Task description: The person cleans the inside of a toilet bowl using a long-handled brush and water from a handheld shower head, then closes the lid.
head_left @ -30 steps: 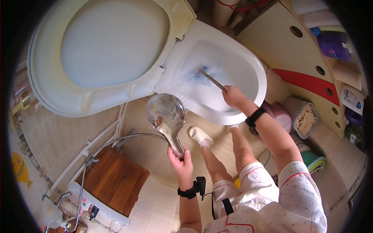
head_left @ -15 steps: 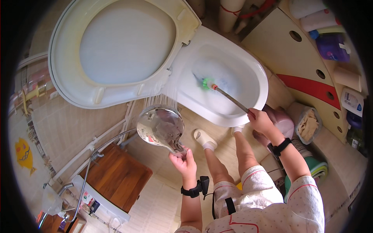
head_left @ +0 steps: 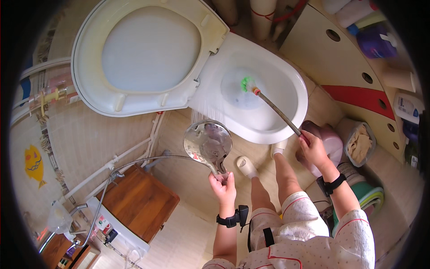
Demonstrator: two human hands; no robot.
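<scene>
My left hand (head_left: 222,187) is closed round the handle of a round chrome shower head (head_left: 208,142). Fine jets of water leave it toward the near rim of the white toilet bowl (head_left: 286,127). In my right hand (head_left: 313,148) is the end of the long stick of a toilet brush (head_left: 280,113). Its green bristle head (head_left: 245,84) is down inside the bowl, near the water at the bottom. The toilet seat (head_left: 109,101) and lid (head_left: 152,49) stand raised on the left side of the bowl.
A metal hose (head_left: 152,158) runs left from the shower head past a brown wooden cabinet top (head_left: 136,201). To the right stand a waste bin (head_left: 358,141), a pinkish container (head_left: 329,143), stacked basins (head_left: 369,197) and a cream panel with a red stripe (head_left: 358,98). Bottles (head_left: 376,45) line the right edge.
The shower head has shifted right relative to the toilet, its jets now meeting the bowl's rim. The brush head has moved slightly right and up in the view. The whole view has also shifted a little.
</scene>
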